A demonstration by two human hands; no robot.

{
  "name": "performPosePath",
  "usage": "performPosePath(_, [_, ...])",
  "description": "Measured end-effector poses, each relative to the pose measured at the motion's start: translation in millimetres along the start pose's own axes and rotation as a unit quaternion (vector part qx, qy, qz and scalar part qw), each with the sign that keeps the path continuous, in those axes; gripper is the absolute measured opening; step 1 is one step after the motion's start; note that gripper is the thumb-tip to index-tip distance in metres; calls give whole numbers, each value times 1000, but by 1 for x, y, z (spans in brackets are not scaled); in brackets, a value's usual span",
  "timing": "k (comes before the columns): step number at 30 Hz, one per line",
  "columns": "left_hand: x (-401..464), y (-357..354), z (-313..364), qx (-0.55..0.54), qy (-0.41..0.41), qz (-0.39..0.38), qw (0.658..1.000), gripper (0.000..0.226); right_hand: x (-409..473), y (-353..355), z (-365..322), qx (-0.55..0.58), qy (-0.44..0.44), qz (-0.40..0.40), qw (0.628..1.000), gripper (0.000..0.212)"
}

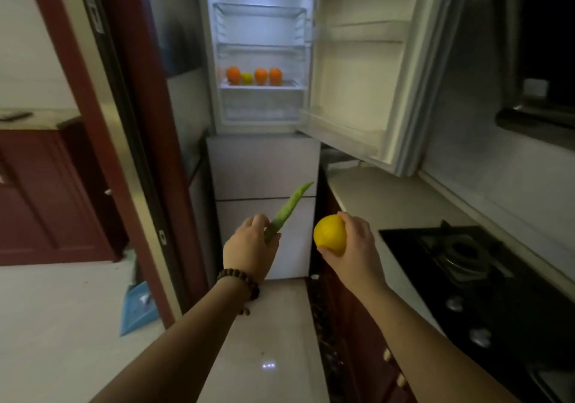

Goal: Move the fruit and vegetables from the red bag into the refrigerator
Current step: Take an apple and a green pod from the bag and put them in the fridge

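My left hand (pixel 250 245) grips a long green bean pod (pixel 289 211) by its lower end, its tip pointing up and right. My right hand (pixel 354 247) holds a round yellow citrus fruit (pixel 329 234). Both hands are stretched out in front of the refrigerator (pixel 261 156), below its lit upper compartment. The upper door (pixel 367 69) stands open to the right. On the lowest glass shelf (pixel 259 86) sit three oranges (pixel 260 75) and one small yellow-green fruit (pixel 246 78). The red bag is out of view.
A white countertop (pixel 389 197) runs along the right with a black gas hob (pixel 460 253) set in it. A dark red door frame (pixel 146 141) stands at the left. A blue dustpan (pixel 137 309) leans on the floor by the frame. The upper shelves hold nothing.
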State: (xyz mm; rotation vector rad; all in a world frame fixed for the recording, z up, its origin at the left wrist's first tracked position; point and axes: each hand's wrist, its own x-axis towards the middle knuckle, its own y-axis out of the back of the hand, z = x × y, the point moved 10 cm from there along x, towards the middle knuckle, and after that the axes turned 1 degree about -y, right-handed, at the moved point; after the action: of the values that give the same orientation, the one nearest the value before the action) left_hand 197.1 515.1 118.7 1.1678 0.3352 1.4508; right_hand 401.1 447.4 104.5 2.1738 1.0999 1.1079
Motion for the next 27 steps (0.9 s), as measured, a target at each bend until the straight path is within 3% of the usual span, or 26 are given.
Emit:
performPosePath(8, [116,9,-66,10,12,48,999,23,112,-71,-35,24,51,0,998,77])
performPosePath(27, [458,-84,-114,31,44,113,992,22,484,-198,-30,81,146,20,986,83])
